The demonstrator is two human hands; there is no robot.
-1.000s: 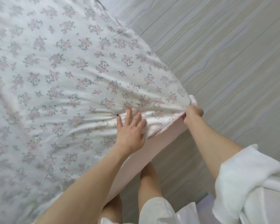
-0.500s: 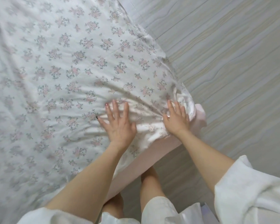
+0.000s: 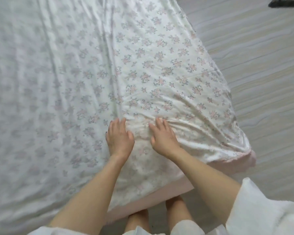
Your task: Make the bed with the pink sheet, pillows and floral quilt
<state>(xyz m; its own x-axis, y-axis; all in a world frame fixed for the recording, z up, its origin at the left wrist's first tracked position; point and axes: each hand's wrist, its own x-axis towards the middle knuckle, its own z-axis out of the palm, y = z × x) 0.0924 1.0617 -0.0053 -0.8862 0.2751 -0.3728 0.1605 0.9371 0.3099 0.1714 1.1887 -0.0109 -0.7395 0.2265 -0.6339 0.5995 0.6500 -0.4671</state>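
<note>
The floral quilt (image 3: 159, 68), white with small pink flowers, lies spread over the bed and covers most of the view. My left hand (image 3: 119, 138) and my right hand (image 3: 163, 136) both press flat on it, side by side, near the bed's near right corner, fingers straight. Creases fan out from my hands toward the corner. The pink sheet (image 3: 234, 165) shows below the quilt's edge along the bed's side and at the corner. No pillows are in view.
A pale wood-grain floor (image 3: 261, 65) runs along the right of the bed. A dark object (image 3: 285, 2) sits at the top right corner of the view. My bare legs (image 3: 176, 212) stand against the bed's near edge.
My right hand let go of the quilt's corner and came onto the bed top. Both hands slid further in from the corner, now pressing close together.
</note>
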